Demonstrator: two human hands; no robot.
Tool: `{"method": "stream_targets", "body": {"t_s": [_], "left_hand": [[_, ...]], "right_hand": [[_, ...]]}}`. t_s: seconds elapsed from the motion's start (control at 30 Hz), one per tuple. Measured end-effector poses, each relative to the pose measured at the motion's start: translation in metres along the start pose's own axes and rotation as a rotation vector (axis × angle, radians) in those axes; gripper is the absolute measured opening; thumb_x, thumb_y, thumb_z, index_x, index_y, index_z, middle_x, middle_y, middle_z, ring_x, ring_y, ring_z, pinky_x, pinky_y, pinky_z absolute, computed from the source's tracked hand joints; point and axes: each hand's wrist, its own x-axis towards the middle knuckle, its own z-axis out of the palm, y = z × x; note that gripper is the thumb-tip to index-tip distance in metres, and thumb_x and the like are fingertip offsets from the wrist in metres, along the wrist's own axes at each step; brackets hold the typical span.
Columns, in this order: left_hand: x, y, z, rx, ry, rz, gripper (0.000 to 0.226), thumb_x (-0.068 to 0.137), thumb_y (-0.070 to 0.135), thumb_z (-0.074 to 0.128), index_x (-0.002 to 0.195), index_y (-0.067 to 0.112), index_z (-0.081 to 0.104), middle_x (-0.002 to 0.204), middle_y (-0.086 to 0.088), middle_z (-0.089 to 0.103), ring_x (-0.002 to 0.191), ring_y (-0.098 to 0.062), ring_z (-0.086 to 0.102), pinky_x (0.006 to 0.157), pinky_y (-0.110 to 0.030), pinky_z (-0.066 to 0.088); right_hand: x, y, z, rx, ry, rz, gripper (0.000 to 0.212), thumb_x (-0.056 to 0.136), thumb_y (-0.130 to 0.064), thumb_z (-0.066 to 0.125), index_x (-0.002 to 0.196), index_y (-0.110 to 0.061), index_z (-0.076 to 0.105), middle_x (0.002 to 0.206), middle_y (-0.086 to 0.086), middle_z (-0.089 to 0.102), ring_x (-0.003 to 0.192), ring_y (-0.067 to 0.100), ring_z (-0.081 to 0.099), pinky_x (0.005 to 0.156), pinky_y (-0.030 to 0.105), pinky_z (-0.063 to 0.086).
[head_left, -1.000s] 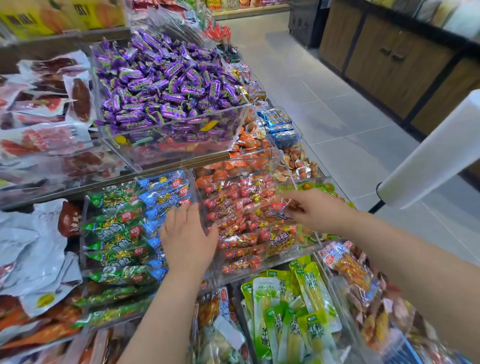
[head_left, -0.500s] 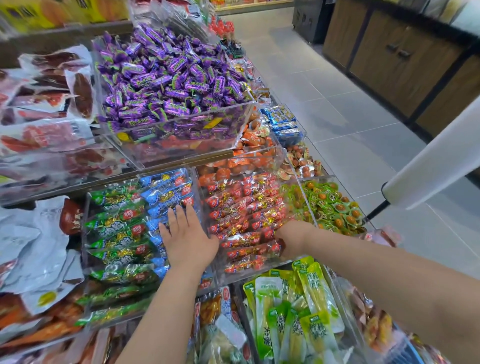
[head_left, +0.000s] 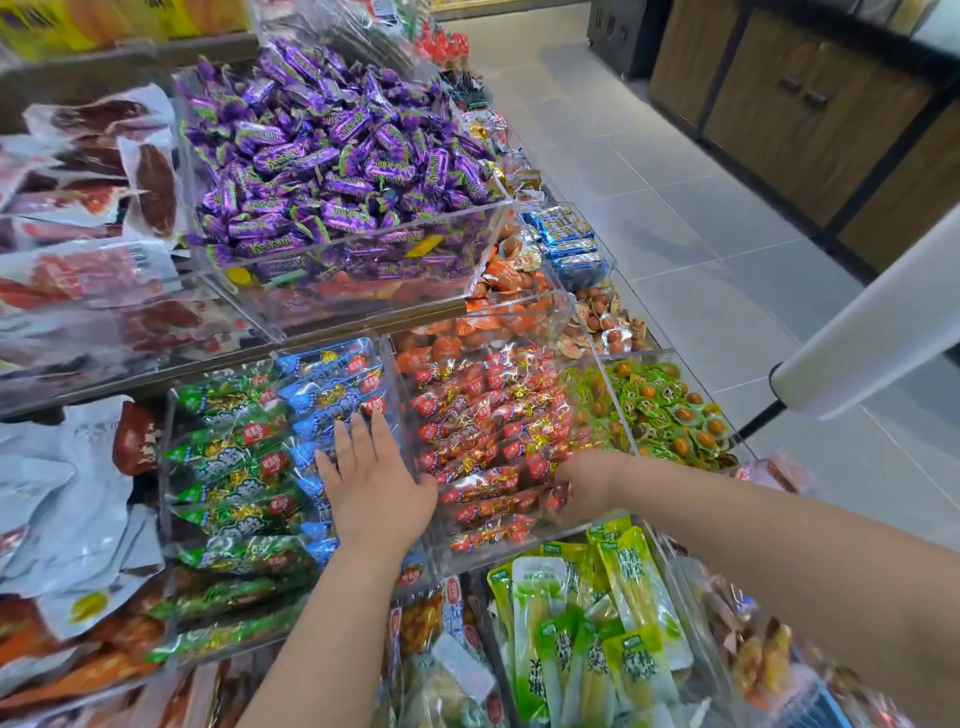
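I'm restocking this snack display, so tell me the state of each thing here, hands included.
Left hand, open, flat on the blue packets.
Right hand, in among the red packets, fingers hidden.
Purple candies, wrapped, heaped high.
Red packets, sealed, laid in rows.
Blue packets, sealed, stacked beside green packets.
Cabinet doors, shut.

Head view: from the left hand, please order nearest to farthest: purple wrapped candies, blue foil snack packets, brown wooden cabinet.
1. Blue foil snack packets, under the left hand.
2. Purple wrapped candies, upper bin behind.
3. Brown wooden cabinet, across the aisle.
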Motion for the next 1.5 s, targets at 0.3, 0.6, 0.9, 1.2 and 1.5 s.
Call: {"method": "stream_targets", "body": {"t_s": [0.3,0.6,0.9,1.2,1.5], "left_hand": [[-0.001,0.001,-0.001,-0.019,-0.031,0.008,0.084,0.091,0.052,0.037,0.153,0.012,-0.003,0.162,-0.011,-0.005,0.148,-0.03,-0.009,0.117,-0.052,-0.004],[-0.043,0.007,-0.019,-0.613,0.146,0.199,0.035,0.09,0.018,0.056,0.122,0.003,0.058,0.134,-0.017,0.053,0.136,-0.032,0.036,0.113,-0.048,0.028],[-0.173,0.084,0.052,-0.6,-0.337,0.655,0.019,0.088,0.014,0.058,0.103,0.012,0.07,0.101,-0.004,0.068,0.094,-0.021,0.061,0.084,-0.03,0.045],[-0.277,0.074,0.147,-0.074,-0.918,0.486,0.019,0.096,0.013,0.043,0.078,0.015,0.048,0.066,-0.004,0.048,0.054,-0.017,0.04,0.051,-0.023,0.027],[-0.343,0.106,0.17,-0.015,-1.071,0.277,0.032,0.096,0.006,0.048,0.065,0.014,0.048,0.066,-0.004,0.05,0.051,-0.012,0.048,0.044,-0.014,0.04]], "right_hand": [[-0.021,0.001,0.005,0.108,0.025,0.034,0.035,0.09,-0.016,0.047,0.123,-0.007,0.055,0.122,0.013,0.059,0.107,0.028,0.056,0.085,0.034,0.049],[-0.107,0.011,0.057,0.929,0.614,0.098,0.025,0.091,-0.014,0.054,0.112,-0.022,0.064,0.109,-0.007,0.063,0.092,0.002,0.058,0.076,0.013,0.047],[-0.196,-0.005,0.291,1.436,0.37,0.665,0.022,0.092,-0.009,0.052,0.107,-0.007,0.067,0.095,0.006,0.061,0.084,0.02,0.054,0.072,0.028,0.042],[-0.323,-0.082,0.495,2.047,0.065,1.258,0.017,0.092,-0.005,0.051,0.076,-0.008,0.049,0.066,0.01,0.048,0.051,0.017,0.043,0.046,0.021,0.031],[-0.388,-0.091,0.55,2.034,0.056,1.197,0.022,0.093,0.003,0.04,0.074,-0.01,0.042,0.062,0.008,0.039,0.047,0.015,0.035,0.039,0.012,0.024]]}}
